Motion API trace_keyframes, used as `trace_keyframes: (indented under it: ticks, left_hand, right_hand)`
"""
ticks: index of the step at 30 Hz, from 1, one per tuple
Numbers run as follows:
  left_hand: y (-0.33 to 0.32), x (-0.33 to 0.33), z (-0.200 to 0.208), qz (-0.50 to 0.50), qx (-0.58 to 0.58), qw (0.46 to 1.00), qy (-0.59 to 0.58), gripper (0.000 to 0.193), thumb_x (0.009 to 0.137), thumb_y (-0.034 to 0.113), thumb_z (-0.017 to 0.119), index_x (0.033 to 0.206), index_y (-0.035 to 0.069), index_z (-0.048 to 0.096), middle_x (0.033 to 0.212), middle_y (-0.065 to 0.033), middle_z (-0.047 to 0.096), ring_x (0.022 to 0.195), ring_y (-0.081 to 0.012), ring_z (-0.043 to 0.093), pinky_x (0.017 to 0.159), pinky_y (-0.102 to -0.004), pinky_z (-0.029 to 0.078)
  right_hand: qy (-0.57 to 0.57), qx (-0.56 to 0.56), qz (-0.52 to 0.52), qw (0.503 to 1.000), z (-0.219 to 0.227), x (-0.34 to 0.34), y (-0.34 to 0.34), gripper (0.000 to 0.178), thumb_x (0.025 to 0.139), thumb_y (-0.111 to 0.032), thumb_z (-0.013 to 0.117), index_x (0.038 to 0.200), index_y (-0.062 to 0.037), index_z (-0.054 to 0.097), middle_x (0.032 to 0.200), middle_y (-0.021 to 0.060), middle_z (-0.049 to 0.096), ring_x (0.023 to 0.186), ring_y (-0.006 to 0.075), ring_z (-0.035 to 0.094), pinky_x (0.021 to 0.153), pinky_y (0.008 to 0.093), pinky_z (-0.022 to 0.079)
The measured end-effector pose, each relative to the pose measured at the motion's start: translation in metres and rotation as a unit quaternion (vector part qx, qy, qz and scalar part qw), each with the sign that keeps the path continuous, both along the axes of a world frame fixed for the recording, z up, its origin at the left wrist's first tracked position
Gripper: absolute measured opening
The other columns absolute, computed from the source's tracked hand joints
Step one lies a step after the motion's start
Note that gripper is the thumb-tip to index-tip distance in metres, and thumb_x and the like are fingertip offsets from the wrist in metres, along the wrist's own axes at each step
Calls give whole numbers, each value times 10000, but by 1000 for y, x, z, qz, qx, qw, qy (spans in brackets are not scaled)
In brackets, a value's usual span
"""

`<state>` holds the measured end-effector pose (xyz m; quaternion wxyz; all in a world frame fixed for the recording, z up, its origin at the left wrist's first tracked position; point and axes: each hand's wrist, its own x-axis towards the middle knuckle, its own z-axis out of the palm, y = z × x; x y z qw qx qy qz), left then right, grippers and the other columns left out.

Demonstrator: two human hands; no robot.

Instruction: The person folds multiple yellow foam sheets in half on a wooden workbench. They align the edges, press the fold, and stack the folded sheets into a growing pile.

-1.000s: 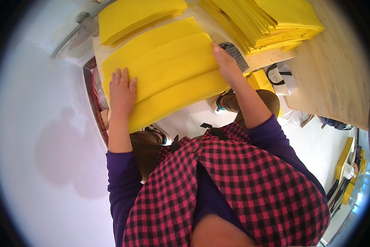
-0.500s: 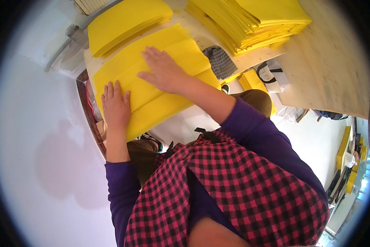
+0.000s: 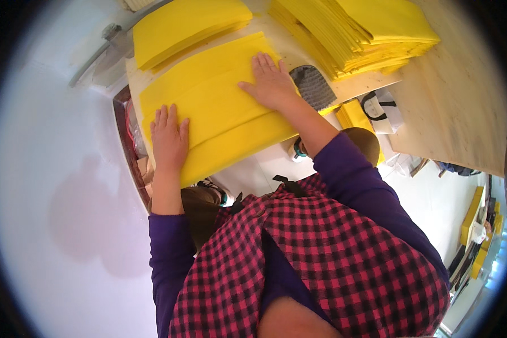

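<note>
A folded yellow sheet (image 3: pixel 219 107), which looks like fabric, lies across the near part of the wooden table, its lower edge hanging over the front. My left hand (image 3: pixel 169 138) rests flat on its left side, fingers stretched out. On the upper right part of the sheet, close to its right edge, my right hand (image 3: pixel 273 81) lies with fingers spread and thumb apart. Neither hand grips anything. Creases run lengthwise along the sheet between and below the hands.
Behind the sheet sits a yellow stack (image 3: pixel 191 28); a thicker yellow pile (image 3: pixel 372 34) stands at the far right. A grey ribbed pad (image 3: pixel 312 87) lies right of my right hand. Below the table are a white bag (image 3: pixel 387 112) and more yellow material (image 3: pixel 353 115).
My right hand has slid right and slightly up across the sheet, now near its right edge. The sheet's surface looks smoother. My left hand stays flat at the left side.
</note>
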<state>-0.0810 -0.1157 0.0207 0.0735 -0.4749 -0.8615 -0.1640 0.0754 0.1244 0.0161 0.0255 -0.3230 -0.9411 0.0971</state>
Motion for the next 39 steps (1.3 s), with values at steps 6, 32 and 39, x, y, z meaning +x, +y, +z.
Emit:
trace_keyframes:
  ticks: [6, 32, 39]
  left_hand:
    - [30, 8, 26, 2, -46, 996, 73, 501, 944, 380, 463, 1329, 60, 480, 1396, -194, 433, 1317, -347, 375, 1095, -510, 240]
    - [-23, -27, -12, 173, -74, 981, -49, 582, 969, 430, 341, 1435, 82, 324, 1514, -121, 266, 1412, -299, 204, 1122, -546, 150]
    - [-38, -59, -7, 112, 6, 993, -44, 422, 918, 255, 499, 1307, 90, 496, 1398, -158, 433, 1301, -369, 378, 1052, -497, 322]
  right_hand:
    - [-16, 20, -3, 1000, -1, -2, 0, 862, 901, -646, 315, 1480, -28, 160, 1558, 114, 135, 1447, 214, 86, 1159, 441, 75]
    - [66, -14, 6, 998, -7, -5, 7, 711, 935, -539, 366, 1429, -30, 316, 1498, 142, 285, 1414, 267, 203, 1137, 489, 143]
    - [38, 25, 65, 997, 34, -10, 45, 375, 828, -309, 636, 1126, -81, 634, 1142, 119, 621, 1097, 305, 550, 980, 456, 378]
